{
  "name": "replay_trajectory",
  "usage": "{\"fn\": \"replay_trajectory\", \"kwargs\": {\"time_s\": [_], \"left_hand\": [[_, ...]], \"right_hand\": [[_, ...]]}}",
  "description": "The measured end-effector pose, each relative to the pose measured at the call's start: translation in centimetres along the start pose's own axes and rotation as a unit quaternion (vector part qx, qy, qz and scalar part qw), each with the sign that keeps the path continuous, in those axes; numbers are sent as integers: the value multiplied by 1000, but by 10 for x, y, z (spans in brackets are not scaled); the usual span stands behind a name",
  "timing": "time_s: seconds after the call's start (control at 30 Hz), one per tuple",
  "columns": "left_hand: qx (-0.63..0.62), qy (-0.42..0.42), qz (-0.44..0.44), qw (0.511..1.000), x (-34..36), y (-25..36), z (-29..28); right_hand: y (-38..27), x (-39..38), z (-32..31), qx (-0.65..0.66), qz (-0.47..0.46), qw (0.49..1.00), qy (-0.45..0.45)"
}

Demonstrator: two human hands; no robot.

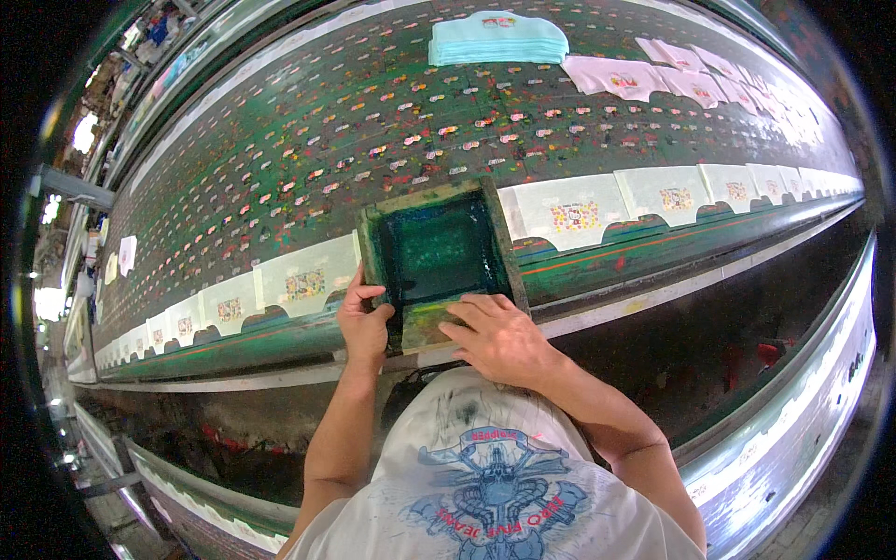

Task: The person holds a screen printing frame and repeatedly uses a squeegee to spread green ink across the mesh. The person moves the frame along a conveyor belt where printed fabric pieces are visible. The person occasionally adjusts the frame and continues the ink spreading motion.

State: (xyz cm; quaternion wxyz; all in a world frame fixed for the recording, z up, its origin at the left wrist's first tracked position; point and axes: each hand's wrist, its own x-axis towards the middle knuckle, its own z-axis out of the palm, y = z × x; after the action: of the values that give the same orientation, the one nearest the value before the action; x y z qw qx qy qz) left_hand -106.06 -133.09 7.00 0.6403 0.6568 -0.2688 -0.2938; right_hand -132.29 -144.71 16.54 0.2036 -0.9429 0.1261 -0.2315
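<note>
A wooden screen-printing frame (509, 247) is held in front of me at the table's near edge, its inside coated in dark green ink (443, 247). My left hand (364, 317) grips its left side near the closest corner. My right hand (499, 334) lies over the near side, fingers bent onto a yellow-green strip (425, 322). Whether that strip is a squeegee or part of the frame, I cannot tell. White fabric pieces with colourful prints lie on either side, one (303, 280) to the left and another (574, 213) to the right.
The long dark-green table (308, 177) carries rows of small coloured marks. Farther back are a stack of light-blue fabric pieces (499, 39) and several pink printed pieces (611, 77). A pale rail (635, 313) runs along the near edge; another table (784, 420) stands at the lower right.
</note>
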Motion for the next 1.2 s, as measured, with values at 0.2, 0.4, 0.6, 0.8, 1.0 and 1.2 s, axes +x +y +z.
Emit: {"fn": "replay_trajectory", "kwargs": {"time_s": [0.2, 0.4, 0.6, 0.8, 1.0, 1.2], "left_hand": [[-11, 16, -7, 1000, -2, -1, 2], [-139, 24, -33, 989, -2, -9, -3], [-155, -10, -38, 987, 2, -4, -8], [-125, -28, -34, 991, 5, -4, -13], [-116, -32, -27, 992, 4, -4, -11], [-97, -14, 3, 995, 1, -1, -3]], "right_hand": [[1, 35, 2, -89, -19, 986, -138], [52, 99, -17, 8, 56, 967, -247], [91, 150, 2, -49, 109, 983, -141], [79, 141, 13, -97, 107, 974, -172], [30, 97, 15, -102, 82, 975, -177], [-13, 61, 13, -91, 84, 977, -171]]}}
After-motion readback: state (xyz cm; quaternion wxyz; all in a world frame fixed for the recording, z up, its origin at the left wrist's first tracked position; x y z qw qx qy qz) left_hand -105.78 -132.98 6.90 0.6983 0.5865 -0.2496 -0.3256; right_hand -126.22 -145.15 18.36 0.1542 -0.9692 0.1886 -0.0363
